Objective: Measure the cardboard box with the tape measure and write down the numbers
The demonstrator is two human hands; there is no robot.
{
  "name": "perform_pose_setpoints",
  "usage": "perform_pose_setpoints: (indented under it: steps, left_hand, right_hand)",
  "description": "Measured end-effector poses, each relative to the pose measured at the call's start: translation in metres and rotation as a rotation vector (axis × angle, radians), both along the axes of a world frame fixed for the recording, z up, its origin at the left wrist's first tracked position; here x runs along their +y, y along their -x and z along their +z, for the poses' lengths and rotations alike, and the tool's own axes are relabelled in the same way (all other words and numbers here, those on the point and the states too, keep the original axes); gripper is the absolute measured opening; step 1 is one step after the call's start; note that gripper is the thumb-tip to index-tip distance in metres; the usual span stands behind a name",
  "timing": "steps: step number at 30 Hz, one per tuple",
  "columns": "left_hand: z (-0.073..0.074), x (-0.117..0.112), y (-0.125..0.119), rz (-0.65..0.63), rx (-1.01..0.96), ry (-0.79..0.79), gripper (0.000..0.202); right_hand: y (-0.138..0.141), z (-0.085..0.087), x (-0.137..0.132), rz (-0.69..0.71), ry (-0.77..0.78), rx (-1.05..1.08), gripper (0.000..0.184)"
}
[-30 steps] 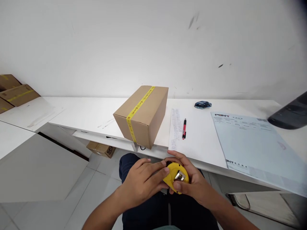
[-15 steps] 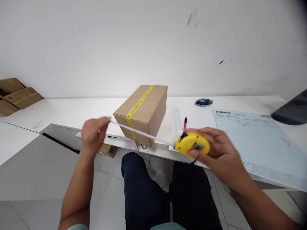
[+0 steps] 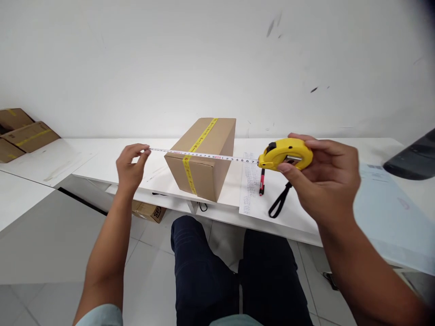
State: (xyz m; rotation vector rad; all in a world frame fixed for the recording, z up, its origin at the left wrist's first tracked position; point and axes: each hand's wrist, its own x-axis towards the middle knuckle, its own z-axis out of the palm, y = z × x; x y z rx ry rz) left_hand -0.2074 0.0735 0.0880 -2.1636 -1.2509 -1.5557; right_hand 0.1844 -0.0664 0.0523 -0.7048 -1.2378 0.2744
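My right hand (image 3: 331,174) grips a yellow tape measure (image 3: 288,151), its black wrist strap hanging below. The white numbered blade (image 3: 234,159) runs out leftward, nearly level, across the near top part of a cardboard box (image 3: 199,174). Between thumb and fingers, my left hand (image 3: 132,165) pinches the blade's free end to the left of the box. Whether the blade touches the box I cannot tell. Yellow printed tape (image 3: 205,133) runs along the box's top and down its near face.
Right of the box lie a written-on paper sheet (image 3: 249,192) and a red and black pen (image 3: 262,183). A pale blue sheet (image 3: 401,213) and a dark object (image 3: 414,156) are farther right. More cardboard boxes (image 3: 32,136) sit far left; another box (image 3: 149,211) is under the table.
Both hands have risen with the tape measure, bringing the blade from in front of the box up to its top. The box has shifted or turned slightly.
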Motion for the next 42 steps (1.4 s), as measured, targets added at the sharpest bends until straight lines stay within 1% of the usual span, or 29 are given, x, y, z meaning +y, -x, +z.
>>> perform_pose_setpoints:
  steps: [2,5,6,8,10,12,14,15,19,24,30,38,42]
  left_hand:
    - [-0.007,0.002,-0.006,-0.064,0.051,0.092,0.032]
    - [-0.017,0.000,-0.018,-0.178,0.066,0.250,0.046]
    - [-0.019,-0.002,-0.023,-0.205,0.070,0.266,0.050]
    - [-0.018,-0.007,-0.033,-0.237,0.115,0.233,0.054]
    - [-0.015,-0.012,-0.043,-0.209,0.191,0.175,0.051]
    - [-0.012,-0.015,-0.050,-0.124,0.239,0.135,0.049]
    - [-0.011,-0.017,-0.052,-0.043,0.253,0.145,0.046]
    - [-0.011,-0.017,-0.052,-0.023,0.248,0.161,0.044]
    - [-0.013,-0.014,-0.046,-0.054,0.202,0.241,0.040]
    - [-0.013,-0.009,-0.043,-0.101,0.119,0.276,0.039]
    - [-0.014,-0.010,-0.044,-0.066,0.134,0.256,0.036]
    - [-0.015,-0.008,-0.043,-0.074,0.139,0.272,0.037]
    - [-0.014,-0.010,-0.043,-0.053,0.151,0.224,0.034]
  right_hand:
    - [0.000,-0.008,0.009,0.012,0.029,-0.015,0.048]
    - [0.006,-0.019,0.021,0.015,0.037,-0.027,0.048]
    - [0.010,-0.020,0.025,0.013,0.034,-0.034,0.047]
    - [0.018,-0.020,0.032,0.021,0.038,-0.065,0.044]
    - [0.028,-0.017,0.039,0.031,0.033,-0.123,0.041]
    - [0.038,-0.013,0.046,0.017,0.007,-0.193,0.037]
    - [0.045,-0.009,0.051,-0.012,-0.012,-0.253,0.034]
    - [0.048,-0.008,0.052,-0.023,-0.011,-0.272,0.034]
    - [0.048,-0.008,0.053,-0.026,-0.009,-0.276,0.035]
    - [0.043,-0.009,0.052,-0.025,-0.031,-0.310,0.039]
    - [0.044,-0.009,0.052,-0.029,-0.029,-0.325,0.037]
    - [0.046,-0.012,0.054,-0.020,-0.018,-0.294,0.036]
    - [0.043,-0.018,0.055,0.021,0.014,-0.223,0.038]
